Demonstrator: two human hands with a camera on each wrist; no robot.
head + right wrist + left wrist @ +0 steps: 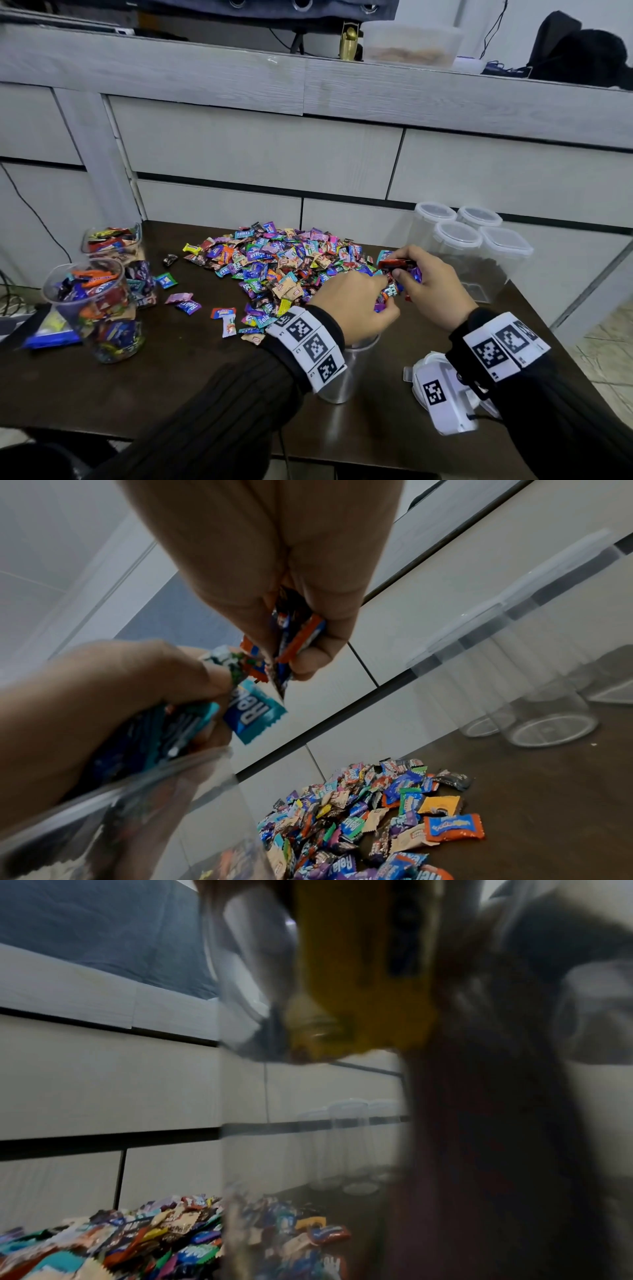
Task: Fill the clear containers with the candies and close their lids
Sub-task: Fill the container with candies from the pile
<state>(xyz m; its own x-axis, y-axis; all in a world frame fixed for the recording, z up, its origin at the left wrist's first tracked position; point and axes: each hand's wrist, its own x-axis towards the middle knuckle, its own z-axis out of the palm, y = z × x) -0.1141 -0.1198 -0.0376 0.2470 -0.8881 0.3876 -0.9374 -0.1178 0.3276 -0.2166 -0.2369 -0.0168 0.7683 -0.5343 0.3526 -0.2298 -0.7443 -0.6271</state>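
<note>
Both fists hold wrapped candies, left hand (356,301) and right hand (435,291) curled tight above open container (337,383); best released low, centred over rim.

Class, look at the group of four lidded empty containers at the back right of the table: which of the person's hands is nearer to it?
The right hand. It grips candies just in front of the lidded containers, slightly to their left. The left hand, also gripping candies, is further left, above the open container.
</note>
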